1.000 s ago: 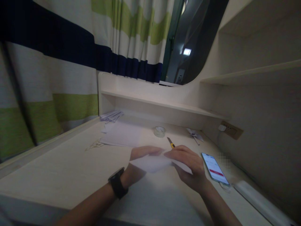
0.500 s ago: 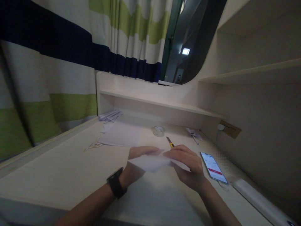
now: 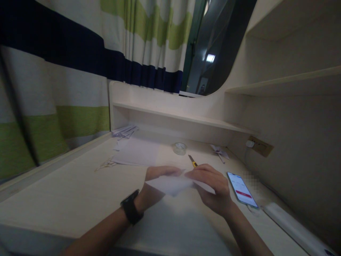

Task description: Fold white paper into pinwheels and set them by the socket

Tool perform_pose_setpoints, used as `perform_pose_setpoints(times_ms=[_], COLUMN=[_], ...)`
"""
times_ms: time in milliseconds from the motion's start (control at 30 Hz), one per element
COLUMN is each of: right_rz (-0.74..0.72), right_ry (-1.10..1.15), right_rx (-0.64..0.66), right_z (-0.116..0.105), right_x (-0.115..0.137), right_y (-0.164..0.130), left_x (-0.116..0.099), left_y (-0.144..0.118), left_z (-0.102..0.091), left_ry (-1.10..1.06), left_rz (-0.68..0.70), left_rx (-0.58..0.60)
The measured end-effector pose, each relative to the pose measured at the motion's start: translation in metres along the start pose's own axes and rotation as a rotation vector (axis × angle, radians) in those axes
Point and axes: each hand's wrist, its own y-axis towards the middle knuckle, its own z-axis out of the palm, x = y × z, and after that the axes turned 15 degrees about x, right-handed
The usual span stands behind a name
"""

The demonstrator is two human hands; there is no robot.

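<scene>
I hold a small white sheet of paper [image 3: 172, 185] just above the pale desk [image 3: 80, 192] with both hands. My left hand [image 3: 157, 176], a black watch on its wrist, pinches the paper's upper left edge. Over the sheet's right side curls my right hand [image 3: 213, 186], its fingertips meeting the left hand's at the top edge. The paper looks folded, its lower corner pointing toward me.
A lit phone [image 3: 242, 189] lies right of my right hand. Behind are a yellow-tipped utility knife [image 3: 192, 161], a tape roll [image 3: 179, 148], flat paper sheets [image 3: 138, 152], folded paper pieces [image 3: 220, 151], and a wall socket [image 3: 259, 145]. A striped curtain [image 3: 66, 71] hangs left.
</scene>
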Motion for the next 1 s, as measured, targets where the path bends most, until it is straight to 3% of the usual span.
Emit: perform_pose_setpoints(times_ms=[333, 533, 1000], right_rz=[-0.009, 0.042, -0.015], right_ry=[-0.015, -0.001, 0.078], right_rx=[0.026, 0.063, 0.092], right_z=[0.0, 0.003, 0.0], right_x=[0.001, -0.004, 0.003], right_y=[0.002, -0.001, 0.003], left_x=[0.009, 0.008, 0.01], left_y=[0.002, 0.002, 0.007], left_z=[0.001, 0.0, -0.006], left_ry=[-0.081, -0.127, 0.075], left_rz=[-0.034, -0.057, 0.184], left_rx=[-0.074, -0.057, 0.023])
